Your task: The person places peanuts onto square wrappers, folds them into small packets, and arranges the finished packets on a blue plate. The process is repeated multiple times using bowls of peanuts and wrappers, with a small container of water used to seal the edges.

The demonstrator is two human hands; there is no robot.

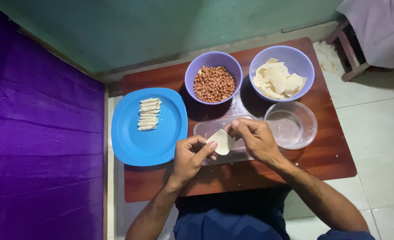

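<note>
Dough wrapper (222, 141), pale and thin, was pinched between both hands over a clear rectangular tray (206, 129) at the near middle of the bench (334, 155). The left hand (190, 155) gripped its left edge with thumb and fingers, and the right hand (255, 140) held its far right edge, covering part of it, so its full shape was hard to make out. To the left lay a blue plate (161, 142) carrying a row of rolled pieces (149, 114). Farther off stood a purple bowl of peanuts (214, 83) and a purple bowl of wrappers (279, 80); a clear round bowl (291, 124) sat at the right, its contents unclear.
</note>
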